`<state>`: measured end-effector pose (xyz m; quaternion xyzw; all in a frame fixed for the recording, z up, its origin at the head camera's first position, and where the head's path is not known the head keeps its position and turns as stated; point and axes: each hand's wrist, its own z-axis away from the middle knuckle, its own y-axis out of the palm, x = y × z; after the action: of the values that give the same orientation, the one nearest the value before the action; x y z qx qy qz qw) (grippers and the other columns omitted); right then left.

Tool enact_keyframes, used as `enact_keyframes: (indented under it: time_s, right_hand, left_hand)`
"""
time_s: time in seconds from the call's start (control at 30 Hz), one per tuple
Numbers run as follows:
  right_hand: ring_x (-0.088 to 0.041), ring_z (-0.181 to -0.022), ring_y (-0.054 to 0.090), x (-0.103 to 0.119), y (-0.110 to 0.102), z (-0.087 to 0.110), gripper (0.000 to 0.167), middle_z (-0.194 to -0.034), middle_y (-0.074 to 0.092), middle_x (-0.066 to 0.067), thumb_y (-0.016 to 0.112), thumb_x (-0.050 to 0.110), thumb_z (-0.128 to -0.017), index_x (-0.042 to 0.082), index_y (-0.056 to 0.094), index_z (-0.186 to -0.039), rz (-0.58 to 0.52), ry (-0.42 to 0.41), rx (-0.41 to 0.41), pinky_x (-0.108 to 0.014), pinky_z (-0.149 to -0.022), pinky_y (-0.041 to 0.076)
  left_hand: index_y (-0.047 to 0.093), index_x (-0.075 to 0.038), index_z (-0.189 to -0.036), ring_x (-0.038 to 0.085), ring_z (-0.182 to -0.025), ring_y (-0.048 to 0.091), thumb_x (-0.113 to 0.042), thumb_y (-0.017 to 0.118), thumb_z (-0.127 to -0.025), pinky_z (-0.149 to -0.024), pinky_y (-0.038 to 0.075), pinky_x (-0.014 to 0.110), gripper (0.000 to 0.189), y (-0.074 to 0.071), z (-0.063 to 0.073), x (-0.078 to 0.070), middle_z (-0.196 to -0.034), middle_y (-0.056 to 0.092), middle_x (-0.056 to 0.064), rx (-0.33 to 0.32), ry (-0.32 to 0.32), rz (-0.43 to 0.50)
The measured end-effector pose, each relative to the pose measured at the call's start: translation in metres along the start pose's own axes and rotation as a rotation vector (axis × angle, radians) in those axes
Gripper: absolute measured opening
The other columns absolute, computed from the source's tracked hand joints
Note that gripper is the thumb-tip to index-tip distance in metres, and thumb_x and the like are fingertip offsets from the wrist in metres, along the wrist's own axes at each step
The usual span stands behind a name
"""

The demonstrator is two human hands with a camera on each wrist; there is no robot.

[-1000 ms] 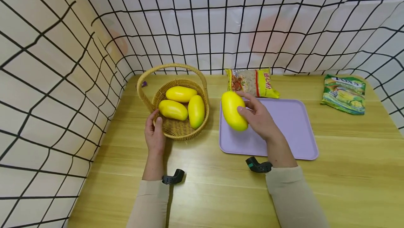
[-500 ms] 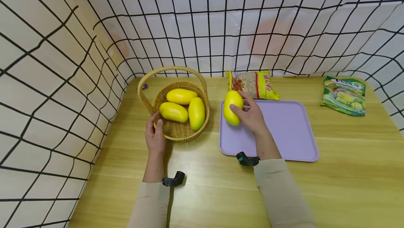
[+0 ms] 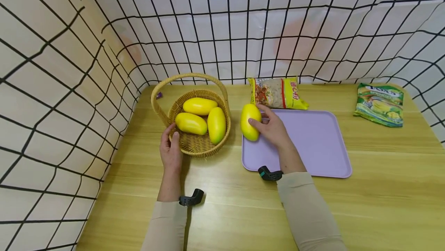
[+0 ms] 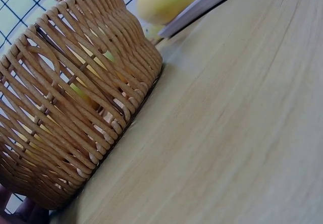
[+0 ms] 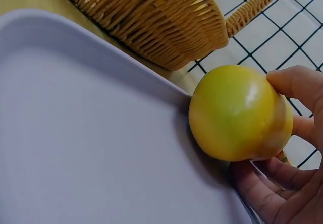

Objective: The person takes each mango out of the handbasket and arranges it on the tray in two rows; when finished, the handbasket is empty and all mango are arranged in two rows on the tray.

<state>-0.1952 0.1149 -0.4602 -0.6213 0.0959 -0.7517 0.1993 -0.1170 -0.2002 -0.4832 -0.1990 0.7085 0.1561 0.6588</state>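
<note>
Right hand [image 3: 272, 128] pinches 1 yellow fruit [image 3: 248, 128] well right of left hand [image 3: 171, 152], which touches basket [image 3: 199, 143], grip unclear.

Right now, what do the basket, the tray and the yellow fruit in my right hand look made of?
Basket: probably wicker or rattan, low sheen, from its woven strands. Tray: likely plastic, smooth and matte, judging by the even lilac color and rounded rim. Yellow fruit: smooth and glossy, by its highlight; it could be real or moulded plastic.

The green packet [image 3: 379, 105] reads "FOX'S"; the yellow packet [image 3: 278, 93] bears blurred Chinese characters.
</note>
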Motion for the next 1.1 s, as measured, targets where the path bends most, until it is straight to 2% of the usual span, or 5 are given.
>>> enact_keyframes:
  time_s: [0.2,0.4,0.77,1.1]
  right_hand:
    - [-0.032,-0.121,0.055,-0.0003,-0.0009,0.0005,0.070,-0.142,0.054,-0.014,0.071,0.044,-0.093,0.033,0.041,-0.155,0.064,0.012,-0.006,-0.046,-0.098,0.049]
    - [-0.032,-0.121,0.056,0.0008,-0.0009,0.0021,0.071,-0.142,0.055,-0.015,0.069,0.048,-0.094,0.029,0.040,-0.156,0.109,0.026,-0.008,-0.048,-0.101,0.047]
    - [-0.033,-0.121,0.057,-0.0004,-0.0016,0.0028,0.069,-0.141,0.054,-0.016,0.069,0.045,-0.095,0.026,0.041,-0.155,0.113,0.013,-0.011,-0.047,-0.100,0.049]
    - [-0.031,-0.115,0.057,-0.0035,-0.0009,0.0011,0.065,-0.138,0.056,-0.013,0.071,0.045,-0.094,0.029,0.046,-0.151,0.092,-0.011,-0.042,-0.044,-0.095,0.050]
  left_hand:
    - [0.057,-0.007,-0.140,0.020,-0.148,0.037,-0.016,0.050,-0.105,-0.121,0.029,0.039,0.037,-0.0001,-0.0004,0.0000,-0.152,0.051,0.010,-0.002,0.002,-0.010]
    - [0.057,-0.007,-0.141,0.021,-0.148,0.037,-0.016,0.049,-0.105,-0.121,0.029,0.039,0.038,0.0000,-0.0009,-0.0002,-0.152,0.051,0.011,-0.006,-0.005,-0.006]
    - [0.056,-0.008,-0.142,0.022,-0.149,0.036,-0.018,0.050,-0.105,-0.121,0.029,0.040,0.039,-0.0004,-0.0003,-0.0016,-0.153,0.050,0.011,0.002,-0.013,-0.021]
    - [0.057,-0.007,-0.140,0.019,-0.146,0.039,-0.016,0.050,-0.105,-0.114,0.032,0.028,0.038,0.0004,-0.0002,0.0000,-0.151,0.052,0.010,0.002,-0.004,0.010]
